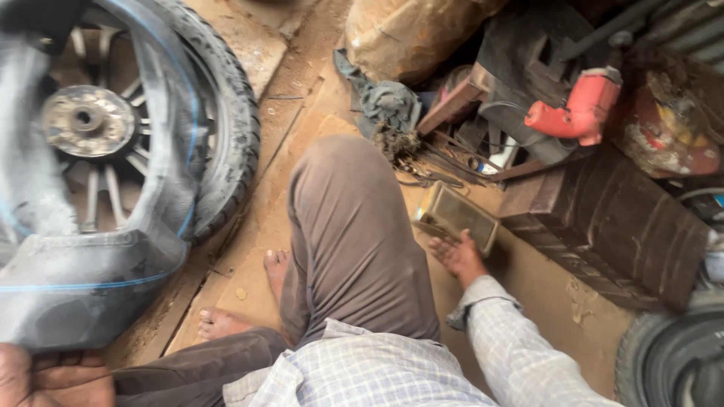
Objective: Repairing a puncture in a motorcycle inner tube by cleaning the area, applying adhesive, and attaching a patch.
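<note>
Left hand [45, 377] was cut off by the bottom-left corner, fingers mostly out of frame. Inner tube [83, 286] was blurred, top ran off-frame. Tyre [667, 362] at bottom right was cropped. Metal scraps [437, 162] were too tangled to identify.

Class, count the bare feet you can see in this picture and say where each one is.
2: one foot beside the bent knee, one foot nearer the lower left, both on the floor. None seem hidden.
</note>
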